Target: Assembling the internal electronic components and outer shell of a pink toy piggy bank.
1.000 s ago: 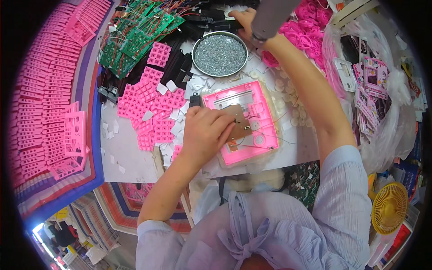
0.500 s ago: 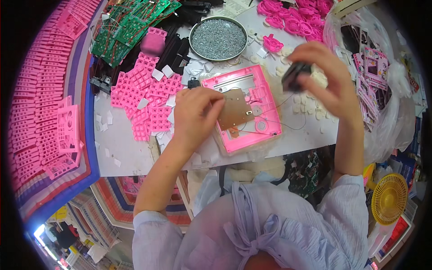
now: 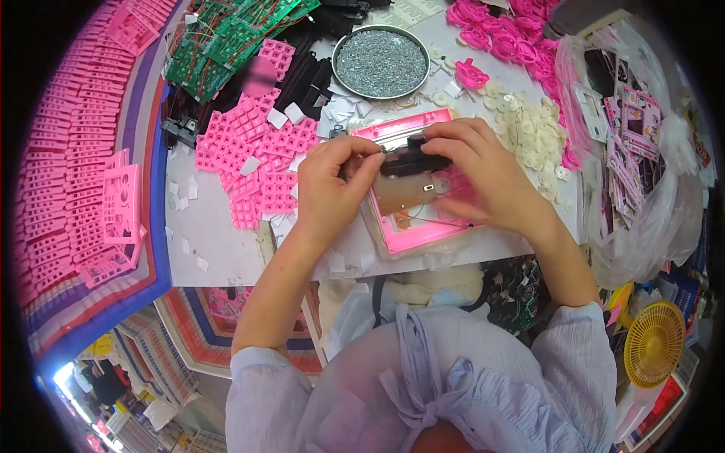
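A pink square plastic housing (image 3: 411, 234) lies on the white table in front of me, with a brown circuit sheet (image 3: 400, 192) inside it. My left hand (image 3: 328, 185) and my right hand (image 3: 472, 170) meet over the housing's upper half. Both pinch a small black oblong part (image 3: 411, 161) that lies across the housing. My left fingers hold its left end, my right fingers cover its right end.
A round metal dish of screws (image 3: 380, 54) stands behind the housing. Pink keypad mats (image 3: 257, 158) lie left of it, green circuit boards (image 3: 226, 38) at the back left, white round discs (image 3: 525, 128) to the right. Stacks of pink frames (image 3: 68, 166) fill the far left. A yellow fan (image 3: 653, 343) sits lower right.
My right hand came down from the back of the table with the black part and now rests on the housing. My left hand shifted up to take the part's other end.
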`<state>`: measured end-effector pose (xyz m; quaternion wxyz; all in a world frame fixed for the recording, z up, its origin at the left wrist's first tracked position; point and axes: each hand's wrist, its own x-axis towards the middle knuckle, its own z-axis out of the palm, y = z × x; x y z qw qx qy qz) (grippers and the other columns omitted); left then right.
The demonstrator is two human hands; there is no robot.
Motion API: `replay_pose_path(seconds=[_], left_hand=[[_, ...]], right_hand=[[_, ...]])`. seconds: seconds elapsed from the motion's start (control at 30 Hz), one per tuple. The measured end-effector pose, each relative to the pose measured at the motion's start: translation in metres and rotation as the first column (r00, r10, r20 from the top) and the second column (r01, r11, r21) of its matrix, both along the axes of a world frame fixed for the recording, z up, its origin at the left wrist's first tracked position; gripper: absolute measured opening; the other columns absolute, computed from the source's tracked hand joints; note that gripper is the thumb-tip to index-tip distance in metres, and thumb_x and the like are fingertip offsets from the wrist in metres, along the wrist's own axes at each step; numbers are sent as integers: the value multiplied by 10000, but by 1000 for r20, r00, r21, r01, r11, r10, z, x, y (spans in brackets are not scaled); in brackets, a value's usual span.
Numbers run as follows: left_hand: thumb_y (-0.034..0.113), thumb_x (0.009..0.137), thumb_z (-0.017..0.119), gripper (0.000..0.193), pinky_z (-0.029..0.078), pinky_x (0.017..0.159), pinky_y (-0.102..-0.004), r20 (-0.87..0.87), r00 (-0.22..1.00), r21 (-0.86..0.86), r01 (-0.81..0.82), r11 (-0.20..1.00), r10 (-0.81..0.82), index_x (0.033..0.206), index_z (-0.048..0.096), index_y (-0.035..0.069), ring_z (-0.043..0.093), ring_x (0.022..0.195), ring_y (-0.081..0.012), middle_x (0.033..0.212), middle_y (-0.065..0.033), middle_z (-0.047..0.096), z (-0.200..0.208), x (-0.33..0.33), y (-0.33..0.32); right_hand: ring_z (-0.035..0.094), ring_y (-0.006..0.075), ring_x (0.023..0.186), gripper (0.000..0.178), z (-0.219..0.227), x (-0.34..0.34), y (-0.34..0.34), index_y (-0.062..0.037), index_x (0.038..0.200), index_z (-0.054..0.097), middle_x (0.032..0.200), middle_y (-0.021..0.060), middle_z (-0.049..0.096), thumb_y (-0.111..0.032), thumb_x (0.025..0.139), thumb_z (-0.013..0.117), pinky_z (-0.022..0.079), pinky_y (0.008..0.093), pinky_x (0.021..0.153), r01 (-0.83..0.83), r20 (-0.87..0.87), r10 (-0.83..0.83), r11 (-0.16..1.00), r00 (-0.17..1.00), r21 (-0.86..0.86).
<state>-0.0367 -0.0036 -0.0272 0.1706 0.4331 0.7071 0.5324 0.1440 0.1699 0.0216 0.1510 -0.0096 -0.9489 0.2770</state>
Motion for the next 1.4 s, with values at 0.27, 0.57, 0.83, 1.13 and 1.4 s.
replay_pose_path(seconds=[0.27, 0.57, 0.83, 1.13, 1.4], left_hand=[[61, 834, 744, 77, 456, 573, -306, -23, 983, -95, 181, 979, -183, 890, 701, 29, 582, 602, -153, 772, -54, 670, 24, -6, 15], [38, 762, 768, 159, 495, 697, -363, -476, 756, -94, 464, 881, -449, 892, 679, 61, 648, 761, -265, 820, -72, 665, 27, -33, 33], [45, 748, 763, 217, 490, 754, -369, -658, 639, -133, 422, 897, -398, 956, 716, 87, 662, 825, -253, 931, -38, 701, 31, -26, 18], [126, 854, 712, 154, 549, 634, -337, 35, 991, -238, 135, 962, -130, 940, 740, 2, 698, 693, -240, 806, -117, 722, 29, -4, 14], [182, 852, 711, 202, 544, 656, -367, 75, 918, -433, 382, 816, -389, 886, 735, -16, 710, 689, -254, 771, -158, 725, 44, -31, 42]], right_hand=[[565, 339, 1100, 530, -3, -11, 15, -54, 1198, 609, 1147, 117, 642, -70, 701, 794, 501, 427, 948, -36, 94, 53, 984, 994, -172], [571, 335, 1043, 486, -2, -22, 21, -60, 1162, 619, 1092, 101, 652, -37, 700, 765, 502, 428, 918, -126, 69, 133, 988, 989, -90], [551, 337, 1079, 459, 3, -22, 17, -81, 1157, 622, 1133, 104, 618, -27, 719, 748, 510, 434, 926, -156, 111, 159, 987, 981, -35], [529, 346, 1158, 467, 11, -23, 6, -48, 1177, 609, 1194, 123, 584, 15, 730, 728, 520, 427, 956, -133, 211, 124, 991, 970, 32], [542, 340, 1107, 389, 3, -21, 5, -79, 1133, 618, 1131, 100, 595, -36, 758, 712, 542, 418, 902, -106, 134, 93, 990, 987, 93]])
